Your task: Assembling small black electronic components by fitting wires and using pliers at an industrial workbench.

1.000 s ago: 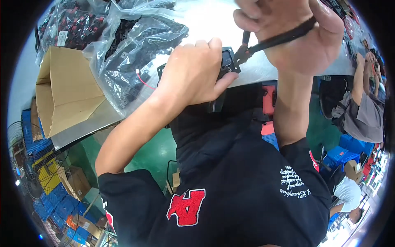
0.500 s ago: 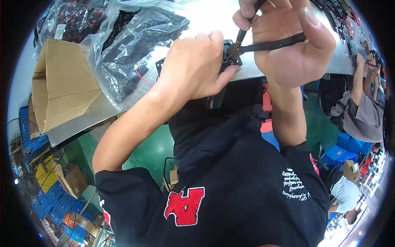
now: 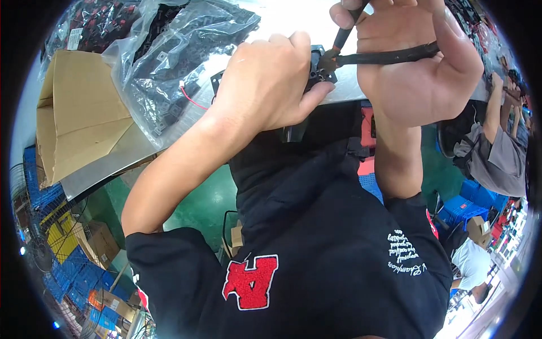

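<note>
My left hand is closed over a black plastic part with holes at its corners, holding it at the front edge of the metal table. Its thumb presses along the part's right side; the palm hides much of it. From under the wrist comes a thin red wire with a small white plug. In my right hand is a pair of pliers with dark handles, spread apart. One handle crosses the palm and the fingers hold the other. The pliers' jaws are at the part, beside my left thumb; their tips are too small to make out.
Clear plastic bags of black parts lie left of my hand, and an open cardboard box stands on the table's left. Blue crates are on the floor at right. A person in grey works farther right.
My right hand has shifted slightly to the right, with the pliers' handles still spread. The left hand keeps its grip on the part. The whole view has shifted a little.
</note>
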Available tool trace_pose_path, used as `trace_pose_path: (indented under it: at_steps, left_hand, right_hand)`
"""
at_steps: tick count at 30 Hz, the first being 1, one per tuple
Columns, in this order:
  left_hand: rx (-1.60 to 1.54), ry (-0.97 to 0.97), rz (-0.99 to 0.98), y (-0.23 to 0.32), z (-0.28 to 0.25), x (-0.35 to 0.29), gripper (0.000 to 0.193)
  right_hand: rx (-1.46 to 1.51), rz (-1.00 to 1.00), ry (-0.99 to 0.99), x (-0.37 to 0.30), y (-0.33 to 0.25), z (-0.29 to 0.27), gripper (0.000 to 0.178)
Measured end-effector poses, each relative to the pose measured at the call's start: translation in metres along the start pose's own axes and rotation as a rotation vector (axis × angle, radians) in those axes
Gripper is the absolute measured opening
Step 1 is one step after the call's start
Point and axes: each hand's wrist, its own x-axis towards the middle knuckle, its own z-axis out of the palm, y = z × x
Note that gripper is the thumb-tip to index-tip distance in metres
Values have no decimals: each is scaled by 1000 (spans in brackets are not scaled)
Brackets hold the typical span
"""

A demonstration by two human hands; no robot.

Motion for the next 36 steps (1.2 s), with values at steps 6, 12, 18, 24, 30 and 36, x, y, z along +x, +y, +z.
trace_pose_path:
  at_steps: [6, 12, 18, 24, 30, 36]
  left_hand:
    - [24, 1, 8, 0, 1, 0, 58]
    - [53, 43, 2, 2, 1, -1, 49]
    - [43, 69, 14, 3, 1, 1, 49]
    - [43, 54, 11, 0, 4, 0, 50]
    - [34, 52, 50, -5, 8, -2, 52]
    - [-27, 18, 112, -10, 11, 8, 53]
  right_hand:
    - [-12, 4, -37, -1, -1, -3, 73]
    - [-24, 30, -80, -4, -1, -1, 72]
    - [-34, 58, -127, -8, -3, -7, 71]
    - [-52, 78, -170, -10, -7, -7, 70]
    - [-60, 103, -228, -15, -9, -4, 69]
    - [-23, 156, -405, 5, 5, -44, 71]
